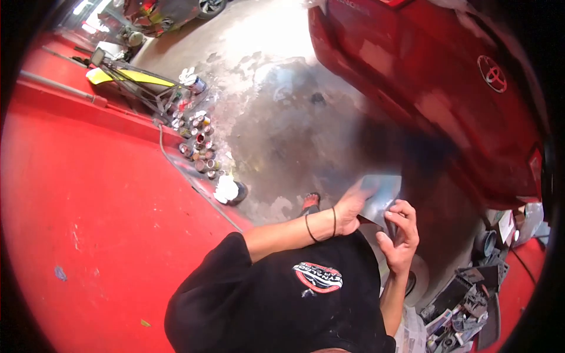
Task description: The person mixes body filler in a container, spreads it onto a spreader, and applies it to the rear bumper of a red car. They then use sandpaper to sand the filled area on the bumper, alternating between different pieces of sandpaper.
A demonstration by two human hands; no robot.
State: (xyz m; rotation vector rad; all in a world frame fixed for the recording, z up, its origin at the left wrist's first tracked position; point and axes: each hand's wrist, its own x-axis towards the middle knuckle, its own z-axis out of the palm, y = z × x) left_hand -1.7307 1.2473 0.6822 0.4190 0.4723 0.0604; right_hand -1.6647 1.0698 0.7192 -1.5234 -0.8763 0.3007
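Observation:
A light blue-grey flat sheet (382, 191), partly blurred, is between my two hands in front of my chest. My left hand (351, 207) is at its left edge, the fingers smeared by motion over its surface. With bent fingers and thumb, my right hand (401, 234) grips a dark, flat piece (391, 222) at the lower right of the sheet. Whether the two pieces are joined cannot be made out. Dark bands circle both wrists.
A red vehicle panel (429, 88) stands at the upper right. Paint cans (203, 141) line the red wall (106, 217) at left, near a metal stand (138, 88). Lower right holds a cluttered pile (465, 309). Another car (168, 15) is at the top.

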